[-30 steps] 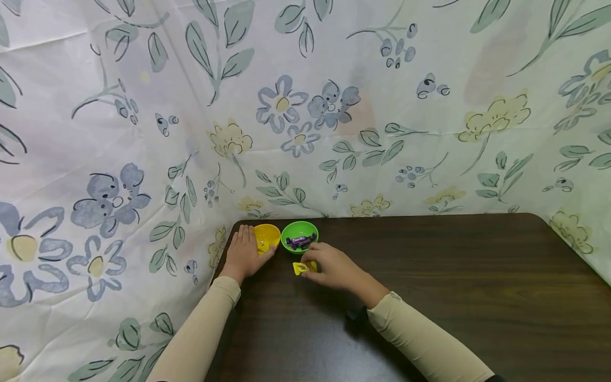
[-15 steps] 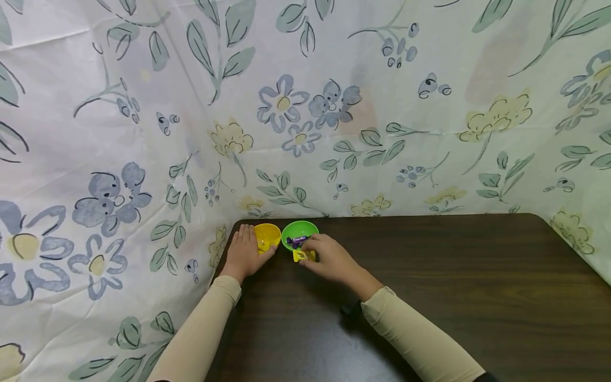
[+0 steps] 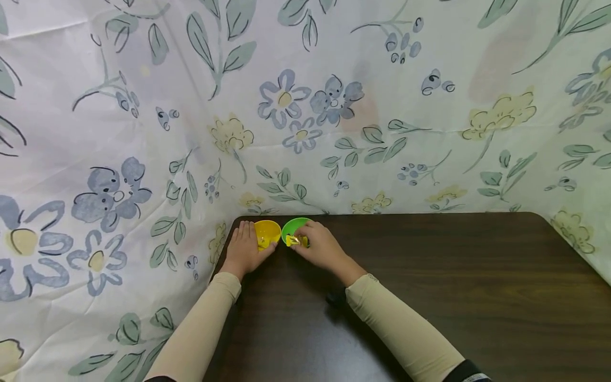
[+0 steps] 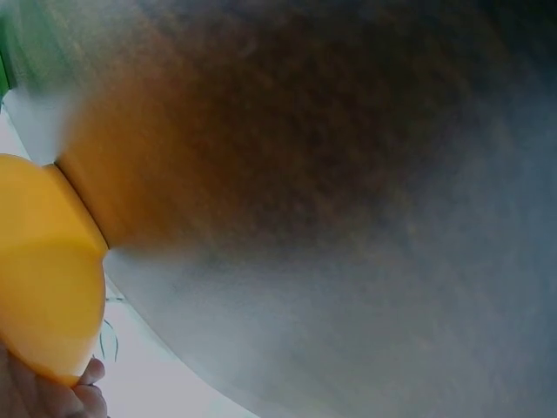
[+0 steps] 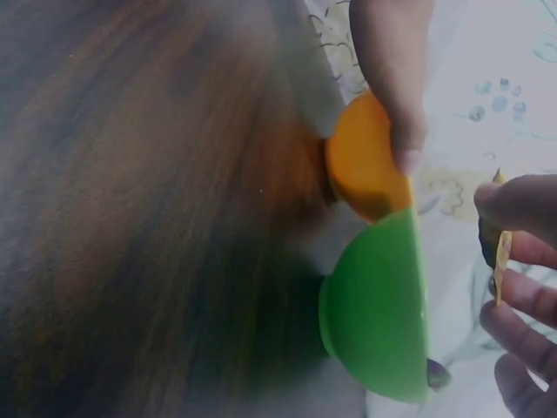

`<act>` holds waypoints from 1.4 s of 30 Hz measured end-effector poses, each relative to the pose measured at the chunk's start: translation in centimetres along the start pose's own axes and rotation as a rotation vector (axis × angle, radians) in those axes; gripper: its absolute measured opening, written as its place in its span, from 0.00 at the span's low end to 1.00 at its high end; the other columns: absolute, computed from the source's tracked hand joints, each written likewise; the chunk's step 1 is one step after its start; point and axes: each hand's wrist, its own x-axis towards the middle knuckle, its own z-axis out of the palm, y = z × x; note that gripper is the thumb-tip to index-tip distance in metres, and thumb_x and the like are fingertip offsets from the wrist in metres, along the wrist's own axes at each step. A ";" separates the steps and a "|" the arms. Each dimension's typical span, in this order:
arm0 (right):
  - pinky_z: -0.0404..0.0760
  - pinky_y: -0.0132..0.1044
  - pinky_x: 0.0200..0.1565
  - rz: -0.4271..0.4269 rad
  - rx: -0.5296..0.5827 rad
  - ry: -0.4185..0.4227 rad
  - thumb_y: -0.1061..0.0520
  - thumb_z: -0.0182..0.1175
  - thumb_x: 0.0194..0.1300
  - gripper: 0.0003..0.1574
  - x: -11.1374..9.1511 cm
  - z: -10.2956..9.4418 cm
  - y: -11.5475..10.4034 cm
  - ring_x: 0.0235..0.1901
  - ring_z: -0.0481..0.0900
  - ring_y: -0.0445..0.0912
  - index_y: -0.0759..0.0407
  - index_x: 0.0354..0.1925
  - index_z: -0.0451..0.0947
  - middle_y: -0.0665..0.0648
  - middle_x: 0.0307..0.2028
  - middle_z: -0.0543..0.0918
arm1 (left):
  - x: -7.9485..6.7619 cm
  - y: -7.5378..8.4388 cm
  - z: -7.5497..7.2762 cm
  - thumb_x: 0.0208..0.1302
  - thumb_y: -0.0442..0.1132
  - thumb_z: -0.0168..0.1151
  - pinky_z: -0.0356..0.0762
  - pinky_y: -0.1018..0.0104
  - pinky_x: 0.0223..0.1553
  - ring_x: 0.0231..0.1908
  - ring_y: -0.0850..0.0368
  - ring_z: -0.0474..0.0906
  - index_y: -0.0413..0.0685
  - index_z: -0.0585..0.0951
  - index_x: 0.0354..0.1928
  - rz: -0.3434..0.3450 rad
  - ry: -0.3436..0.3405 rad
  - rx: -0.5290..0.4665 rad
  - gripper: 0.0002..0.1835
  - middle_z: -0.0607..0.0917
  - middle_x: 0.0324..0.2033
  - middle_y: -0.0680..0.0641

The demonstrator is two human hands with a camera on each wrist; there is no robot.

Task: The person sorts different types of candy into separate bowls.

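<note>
In the head view, my left hand (image 3: 243, 248) rests against the near left side of a yellow bowl (image 3: 272, 227), fingers straight and thumb along its near rim. Small yellow pieces lie inside that bowl. My right hand (image 3: 323, 245) pinches a yellow-wrapped candy (image 3: 297, 241) over the green bowl (image 3: 290, 227), covering much of that bowl. In the right wrist view, the candy (image 5: 502, 261) is between thumb and fingers, above the green bowl's rim (image 5: 422, 296). A purple wrapper (image 5: 438, 374) pokes past this rim.
Both bowls stand side by side at the far left corner of the dark wooden table (image 3: 429, 286). A white floral cloth (image 3: 382, 106) hangs behind and along the left of the table. A small dark object (image 3: 336, 297) shows under the right wrist.
My right hand has moved away from me and slightly left with the yellow-wrapped candy, from in front of the green bowl to over it. The left hand has stayed at the yellow bowl.
</note>
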 end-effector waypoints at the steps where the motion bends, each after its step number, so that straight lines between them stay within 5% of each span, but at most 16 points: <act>1: 0.83 0.44 0.51 0.006 -0.002 -0.003 0.47 0.76 0.66 0.15 0.2 0.1 0.0 0.44 0.80 0.47 0.53 0.46 0.89 0.52 0.44 0.84 | 0.0 0.0 0.0 0.73 0.74 0.47 0.48 0.40 0.84 0.82 0.30 0.52 0.24 0.54 0.80 0.001 0.001 0.002 0.59 0.60 0.79 0.26; 19: 0.83 0.45 0.49 0.039 -0.132 -0.067 0.45 0.71 0.70 0.15 4.5 2.3 -0.1 0.43 0.80 0.48 0.52 0.47 0.88 0.52 0.42 0.83 | 0.2 -0.2 -0.4 0.74 0.74 0.46 0.46 0.39 0.84 0.83 0.30 0.49 0.23 0.53 0.80 -0.004 -0.016 0.016 0.59 0.58 0.80 0.25; 30: 0.85 0.44 0.55 0.077 -0.038 -0.083 0.48 0.72 0.70 0.18 6.6 3.4 -1.7 0.50 0.84 0.50 0.56 0.52 0.87 0.56 0.50 0.85 | 0.1 -0.5 -0.2 0.73 0.76 0.45 0.46 0.39 0.84 0.83 0.31 0.48 0.24 0.53 0.81 -0.005 -0.015 0.016 0.60 0.58 0.80 0.26; 36: 0.84 0.45 0.60 0.071 0.021 -0.047 0.47 0.69 0.73 0.24 6.7 4.3 -1.9 0.54 0.82 0.51 0.59 0.60 0.84 0.58 0.55 0.84 | 0.4 -0.2 -0.1 0.73 0.76 0.45 0.46 0.40 0.84 0.84 0.32 0.48 0.26 0.53 0.81 -0.002 -0.020 0.014 0.60 0.58 0.81 0.27; 42: 0.83 0.48 0.61 0.043 0.067 0.000 0.51 0.69 0.73 0.18 6.0 4.0 -1.1 0.55 0.82 0.53 0.60 0.55 0.86 0.59 0.53 0.84 | 0.3 0.0 -0.1 0.73 0.76 0.46 0.47 0.40 0.84 0.84 0.32 0.48 0.25 0.52 0.81 0.001 -0.018 0.017 0.60 0.58 0.81 0.27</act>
